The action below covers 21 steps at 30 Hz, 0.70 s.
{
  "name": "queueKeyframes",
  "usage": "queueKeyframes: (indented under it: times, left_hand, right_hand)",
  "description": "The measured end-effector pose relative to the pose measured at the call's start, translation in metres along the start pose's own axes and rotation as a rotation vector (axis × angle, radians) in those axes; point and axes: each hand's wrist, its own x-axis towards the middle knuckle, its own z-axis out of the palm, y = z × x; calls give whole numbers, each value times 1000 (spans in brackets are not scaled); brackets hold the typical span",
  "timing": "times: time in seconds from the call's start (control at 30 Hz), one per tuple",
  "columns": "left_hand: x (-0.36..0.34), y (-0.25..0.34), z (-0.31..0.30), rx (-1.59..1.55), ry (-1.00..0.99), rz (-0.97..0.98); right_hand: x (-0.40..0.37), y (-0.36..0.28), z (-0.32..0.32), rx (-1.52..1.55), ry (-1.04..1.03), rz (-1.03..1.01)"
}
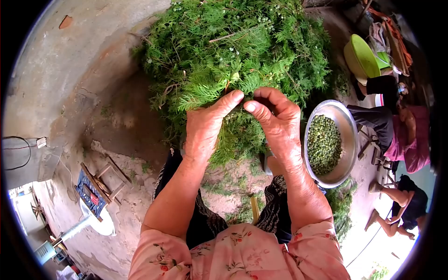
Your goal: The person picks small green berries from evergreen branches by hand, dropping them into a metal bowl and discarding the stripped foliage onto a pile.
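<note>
Left hand: the left hand [204, 126], at the centre of the frame, has its thumb clamped down on the sprig; its other fingers are mostly hidden underneath.
Right hand: the right hand [282, 122], just beside it, is curled, with thumb and forefinger tips close together; whether they pinch anything, I cannot tell. The two thumb tips are near each other, with a narrow gap between.
Sprig: the bright green sprig [204, 94] is at the centre of the frame, at the left thumb, its feathery leaves spreading up and to the left over the pile. A pale berry [234, 76] shows just above the thumb.
Pile: a heap of leafy green cuttings [261, 44] fills the upper centre, with small pale berries scattered through it.
Bowl: a round metal bowl [349, 151], right of centre, near the right forearm, holds many green berries [323, 143].
Lap: patterned dark trousers [205, 219] show either side of the forearms, below a pink floral top [247, 252]; a yellow strip [255, 208] stands between the knees.
Right edge: a green basin [358, 58] is tilted at upper right; below it sits a person in purple [415, 140], and at lower right a person in black [406, 198].
Left side: a stool [91, 193] with a blue top is at lower left, beside a white disc [103, 226].
</note>
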Motion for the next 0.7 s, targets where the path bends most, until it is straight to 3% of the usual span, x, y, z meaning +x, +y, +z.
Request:
queueKeyframes:
  times: [0.23,0.3,0.43,0.57,0.63,0.7]
  left_hand:
    - [-3,2,5,-97,-49,-83]
    - [-3,-2,3,-47,-35,-66]
    - [-11,0,1,-75,-27,-80]
    - [-27,11,-2,-124,20,-21]
    - [-38,11,-13,-141,92,-173]
    - [-49,15,-16,-186,34,-113]
  right_hand:
    - [-5,-1,10,-28,58,-45]
    - [-5,2,11,145,9,-25]
    - [-13,-6,10,100,-47,42]
    - [-23,-15,14,92,-73,8]
    - [-36,-23,19,108,-86,-28]
    - [-49,-27,23,96,-83,-75]
